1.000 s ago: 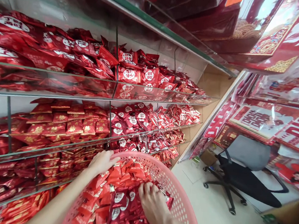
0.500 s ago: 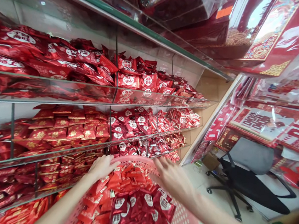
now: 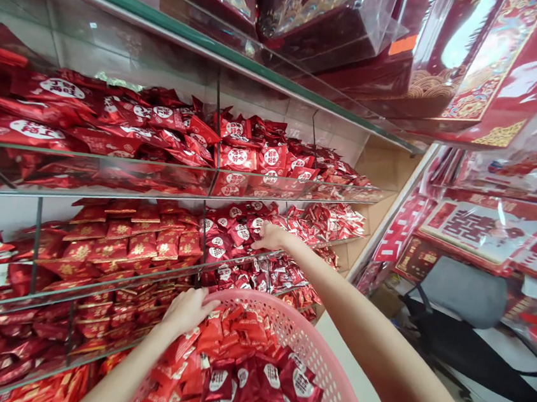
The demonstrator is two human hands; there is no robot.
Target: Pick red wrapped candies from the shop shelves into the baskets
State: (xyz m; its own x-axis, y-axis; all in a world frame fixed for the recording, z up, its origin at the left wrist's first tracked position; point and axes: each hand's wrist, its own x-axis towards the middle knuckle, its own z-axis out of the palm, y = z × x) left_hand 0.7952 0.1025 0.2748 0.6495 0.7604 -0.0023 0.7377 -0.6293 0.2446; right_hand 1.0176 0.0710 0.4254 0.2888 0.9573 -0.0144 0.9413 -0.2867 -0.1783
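Observation:
A pink perforated plastic basket stands in front of me. Inside it, bright red packets lie along the back and left, and dark red packets with white ovals lie nearer me. My left hand is closed on the basket's far left rim. Beyond the basket, my right hand reaches into a shelf compartment. Its fingers are apart, at a pile of dark red packets with white ovals; I see no packet held between them.
Glass shelves with dividers hold red and gold packets. Larger red packets fill the shelf above. Plastic-wrapped boxes overhang at the top. At right are an office chair and hanging red decorations.
My right hand has left the basket's far rim and moved forward and up to the dark red packets on the shelf. My left hand stays at the rim. The view has shifted slightly.

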